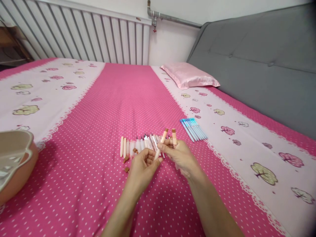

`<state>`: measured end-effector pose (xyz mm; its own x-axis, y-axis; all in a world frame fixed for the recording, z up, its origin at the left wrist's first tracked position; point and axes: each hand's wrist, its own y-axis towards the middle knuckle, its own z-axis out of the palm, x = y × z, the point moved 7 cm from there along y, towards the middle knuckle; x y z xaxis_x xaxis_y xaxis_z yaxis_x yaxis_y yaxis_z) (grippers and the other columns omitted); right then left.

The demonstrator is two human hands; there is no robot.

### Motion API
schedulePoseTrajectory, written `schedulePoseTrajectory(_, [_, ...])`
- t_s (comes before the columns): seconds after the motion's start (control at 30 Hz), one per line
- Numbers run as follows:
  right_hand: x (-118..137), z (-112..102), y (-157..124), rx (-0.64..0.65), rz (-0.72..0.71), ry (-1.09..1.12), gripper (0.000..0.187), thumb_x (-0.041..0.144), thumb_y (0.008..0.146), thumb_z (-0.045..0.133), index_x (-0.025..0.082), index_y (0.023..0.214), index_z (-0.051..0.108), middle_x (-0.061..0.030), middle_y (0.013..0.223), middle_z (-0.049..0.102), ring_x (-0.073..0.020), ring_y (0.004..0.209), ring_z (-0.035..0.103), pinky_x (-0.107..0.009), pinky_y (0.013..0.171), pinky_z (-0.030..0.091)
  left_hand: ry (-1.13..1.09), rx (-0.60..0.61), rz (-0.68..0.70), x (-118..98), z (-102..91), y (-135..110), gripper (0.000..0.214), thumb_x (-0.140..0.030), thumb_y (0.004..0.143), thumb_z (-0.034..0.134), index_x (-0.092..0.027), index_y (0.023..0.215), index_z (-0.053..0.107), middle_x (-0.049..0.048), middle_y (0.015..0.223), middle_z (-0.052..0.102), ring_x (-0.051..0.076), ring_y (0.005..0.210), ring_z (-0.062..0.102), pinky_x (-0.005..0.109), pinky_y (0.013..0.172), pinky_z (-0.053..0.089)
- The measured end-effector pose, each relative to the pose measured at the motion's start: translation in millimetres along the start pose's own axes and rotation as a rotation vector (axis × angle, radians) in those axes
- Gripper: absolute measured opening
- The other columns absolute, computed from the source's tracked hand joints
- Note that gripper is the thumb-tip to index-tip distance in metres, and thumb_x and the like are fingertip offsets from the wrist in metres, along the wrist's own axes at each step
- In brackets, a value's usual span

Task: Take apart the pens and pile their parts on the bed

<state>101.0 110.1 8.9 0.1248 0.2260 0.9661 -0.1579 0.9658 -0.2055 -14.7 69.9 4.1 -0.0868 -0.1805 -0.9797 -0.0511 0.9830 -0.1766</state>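
A peach pen barrel with a brown end point(164, 134) slants up between my two hands. My left hand point(144, 164) has its thumb and fingers closed around the lower part. My right hand point(182, 158) pinches the same barrel higher up. A second peach piece with a brown top point(174, 137) stands up from the fingers of my right hand. Behind the hands lies a row of pen parts point(140, 144), pale and pink, several with dark tips; my fingers hide some. Peach barrels point(121, 147) form its left end. Small brown pieces point(126, 159) lie loose beside my left hand.
Several blue pens point(194, 129) lie side by side to the right. A peach basin point(31, 154) with white pieces in it stands at the left edge. A pink pillow point(189, 75) rests against the grey headboard point(259, 65). The bedspread point(118, 95) is pink and dotted.
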Motion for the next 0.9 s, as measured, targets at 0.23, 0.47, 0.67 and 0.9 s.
schedulePoseTrajectory(0.23, [3, 1, -3, 0.033, 0.049, 0.055, 0.028, 0.032, 0.05, 0.08, 0.013, 0.063, 0.062, 0.0077, 0.045, 0.043, -0.0038, 0.041, 0.035, -0.018, 0.039, 0.026, -0.051, 0.078, -0.017, 3, 0.6, 0, 0.027, -0.039, 0.065, 0.066, -0.013, 0.065, 0.059, -0.0007, 0.06, 0.057, 0.009, 0.055, 0.047, 0.021, 0.054, 0.037])
schedulePoseTrajectory(0.47, [2, 0, -5, 0.148, 0.109, 0.099, 0.028, 0.037, 0.063, 0.072, 0.013, 0.076, 0.065, 0.0091, 0.045, 0.039, -0.0005, 0.035, 0.026, -0.016, 0.032, 0.016, -0.215, 0.25, -0.092, 3, 7.1, -8, 0.031, -0.04, 0.08, 0.049, -0.014, 0.076, 0.065, 0.0037, 0.065, 0.062, 0.012, 0.061, 0.055, 0.026, 0.066, 0.043])
schedulePoseTrajectory(0.67, [2, -1, -3, 0.187, 0.086, 0.154, 0.029, 0.034, 0.067, 0.07, 0.014, 0.088, 0.067, 0.0075, 0.049, 0.04, -0.0002, 0.039, 0.027, -0.013, 0.034, 0.017, -0.238, 0.166, -0.097, 8, 0.8, -4, 0.037, -0.045, 0.081, 0.046, -0.012, 0.08, 0.063, 0.0057, 0.068, 0.064, 0.013, 0.061, 0.057, 0.026, 0.063, 0.045])
schedulePoseTrajectory(0.9, [4, -7, 0, 0.092, 0.038, 0.225, 0.028, 0.031, 0.065, 0.071, 0.014, 0.087, 0.068, 0.0063, 0.05, 0.04, -0.0018, 0.042, 0.029, -0.013, 0.033, 0.017, -0.198, -0.039, -0.047, 3, -10.5, 2, 0.037, -0.029, 0.057, 0.073, -0.015, 0.085, 0.054, -0.0002, 0.069, 0.062, 0.011, 0.062, 0.056, 0.022, 0.059, 0.044])
